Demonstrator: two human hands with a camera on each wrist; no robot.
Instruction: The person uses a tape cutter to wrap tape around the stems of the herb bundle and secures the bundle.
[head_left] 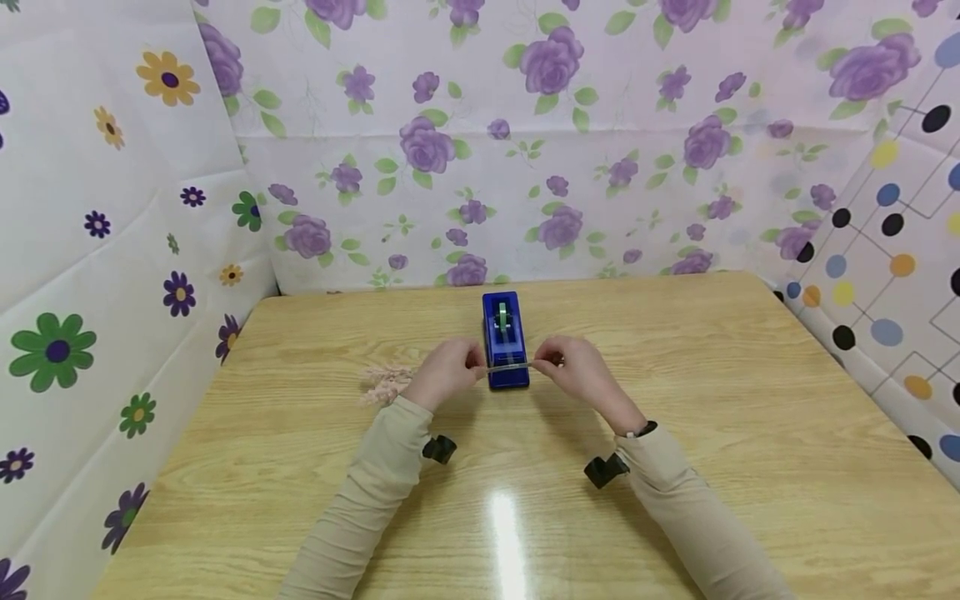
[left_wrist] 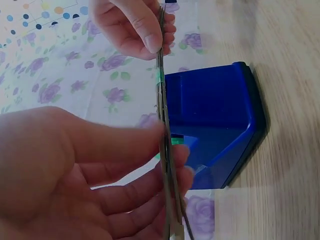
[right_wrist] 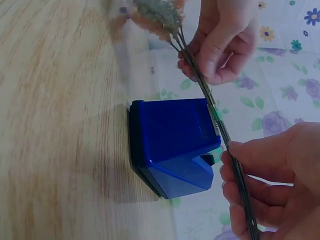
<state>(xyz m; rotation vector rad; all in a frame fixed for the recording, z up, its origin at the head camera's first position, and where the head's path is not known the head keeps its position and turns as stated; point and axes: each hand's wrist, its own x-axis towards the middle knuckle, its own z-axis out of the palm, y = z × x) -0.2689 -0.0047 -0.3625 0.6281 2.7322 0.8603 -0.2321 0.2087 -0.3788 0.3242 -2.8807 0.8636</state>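
Note:
Both hands hold a thin bundle of dried flower stems point(head_left: 510, 367) level across the front of a blue tape dispenser point(head_left: 508, 382). My left hand point(head_left: 447, 372) pinches the stems near the flower heads point(head_left: 386, 382), which are pale pink and grey-green. Toward the other end, my right hand point(head_left: 576, 372) grips the stems between thumb and fingers. In the right wrist view the stems point(right_wrist: 216, 110) run close along the dispenser's toothed cutter point(right_wrist: 215, 122). A greenish shiny patch point(left_wrist: 160, 77) shows on the stems between the hands. A green tape roll point(head_left: 503, 314) sits in the dispenser.
The dispenser stands on a wood-grain table point(head_left: 675, 350). Behind it hangs a cloth with purple flowers point(head_left: 551, 62); patterned cloths also close off the left and right sides. A black wrist camera point(head_left: 439, 449) juts from the left sleeve, another point(head_left: 606, 471) from the right.

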